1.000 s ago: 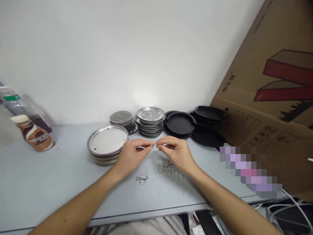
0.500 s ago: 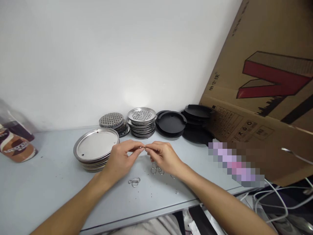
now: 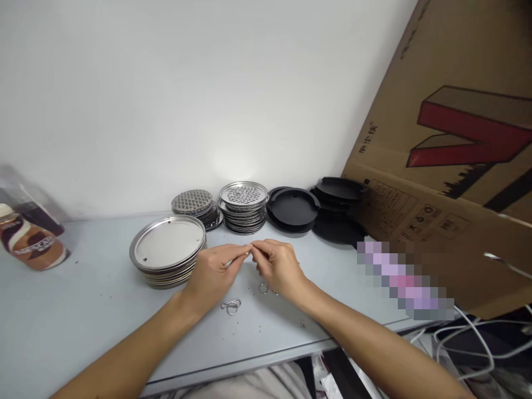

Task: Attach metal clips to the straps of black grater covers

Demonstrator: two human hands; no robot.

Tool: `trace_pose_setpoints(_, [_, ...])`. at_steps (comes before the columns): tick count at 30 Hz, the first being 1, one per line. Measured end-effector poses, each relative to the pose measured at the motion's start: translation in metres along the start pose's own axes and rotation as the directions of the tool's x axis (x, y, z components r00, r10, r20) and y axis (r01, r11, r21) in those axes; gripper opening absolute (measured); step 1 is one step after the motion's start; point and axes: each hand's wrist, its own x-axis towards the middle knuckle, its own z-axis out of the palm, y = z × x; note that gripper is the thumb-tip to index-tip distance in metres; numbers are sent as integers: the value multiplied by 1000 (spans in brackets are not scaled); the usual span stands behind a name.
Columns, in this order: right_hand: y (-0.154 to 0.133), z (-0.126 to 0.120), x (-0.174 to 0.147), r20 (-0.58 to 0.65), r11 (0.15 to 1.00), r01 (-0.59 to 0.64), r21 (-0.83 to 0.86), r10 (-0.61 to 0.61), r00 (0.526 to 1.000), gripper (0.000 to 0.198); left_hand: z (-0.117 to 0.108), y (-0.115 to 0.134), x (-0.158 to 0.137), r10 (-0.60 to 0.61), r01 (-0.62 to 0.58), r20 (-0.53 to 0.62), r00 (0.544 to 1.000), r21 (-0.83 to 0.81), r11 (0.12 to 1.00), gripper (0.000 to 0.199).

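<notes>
Over the table, my left hand (image 3: 215, 272) and my right hand (image 3: 281, 268) meet fingertip to fingertip, both pinched closed. A tiny shiny bit shows between the fingertips, too small and too covered to name. Below the left hand lies a small cluster of bent wire rings (image 3: 231, 306). Another wire ring (image 3: 263, 288) rests beside the right hand, which partly hides more rings behind it. To the left, a stack of round silver metal plates (image 3: 168, 244) stands close to my left hand, its top plate showing small holes.
Against the wall stand grid-patterned discs (image 3: 192, 201), a stack of perforated metal discs (image 3: 244, 195), black round trays (image 3: 293, 207) and more black trays (image 3: 341, 189). A bottle (image 3: 35, 244) stands left. At right lean a large cardboard box (image 3: 394, 166) and white cables (image 3: 477, 332).
The view has shifted slightly. My hands stay pinched together, with the left fingers straighter now and the right hand covering more of the loose rings.
</notes>
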Motion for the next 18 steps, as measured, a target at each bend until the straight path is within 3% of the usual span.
trace_pose_setpoints(3, [2,-10,6,112,942,-199,271,174,978,30,3,1,1,-189,186,-19,982,-90,978,18])
trace_pose_setpoints(5, [9,-26,10,141,898,-280,338,246,959,29,5,2,1,-302,302,19,953,-134,944,16])
trace_pose_setpoints(9, [35,-63,17,186,930,-365,38,352,917,21,13,3,-4,-308,347,306,901,-84,934,13])
trace_pose_setpoints(12, [50,-76,17,370,936,-346,-68,346,862,16,15,4,-7,-281,363,482,830,-83,928,17])
trace_pose_setpoints(15, [54,-74,15,529,956,-286,-69,278,802,16,-1,4,-3,-261,368,579,773,-74,927,29])
trace_pose_setpoints(18, [48,-69,15,497,961,-252,-114,275,823,16,-29,4,5,-253,307,704,663,53,950,35])
